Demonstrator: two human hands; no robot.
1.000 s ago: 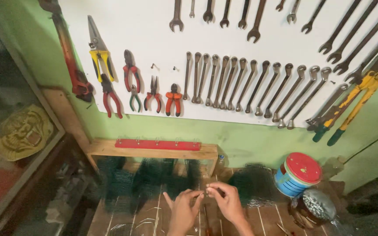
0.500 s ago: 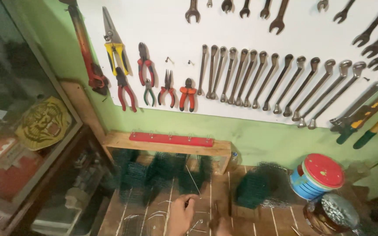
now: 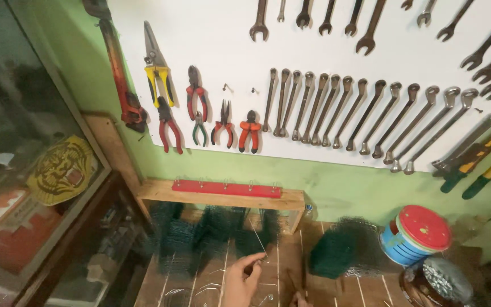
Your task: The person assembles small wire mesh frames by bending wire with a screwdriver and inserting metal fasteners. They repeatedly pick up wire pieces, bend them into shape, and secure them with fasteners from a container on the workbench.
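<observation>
My left hand [image 3: 241,282] is at the bottom edge over the wooden bench top [image 3: 291,267]. Its thumb and forefinger pinch a thin, straight piece of wire [image 3: 258,237] that points up toward the shelf. Only a fingertip of my right hand [image 3: 299,298] shows at the bottom edge, just right of the left hand; what it holds is hidden. Bent bits of wire [image 3: 211,287] lie on the planks around the hands.
Dark green mesh bundles [image 3: 200,236] hang under a wooden shelf with a red hook strip [image 3: 227,188]. Another mesh bundle [image 3: 333,253], a blue tin with a red lid [image 3: 416,235] and a jar of metal parts [image 3: 439,282] stand at the right. Above them pliers [image 3: 249,131] and wrenches [image 3: 365,116] hang on a white board. A glass cabinet [image 3: 29,170] fills the left.
The view has tilted up and shifted, so both hands have sunk to the bottom edge. The right hand has nearly left the view. The left hand now holds a wire upright.
</observation>
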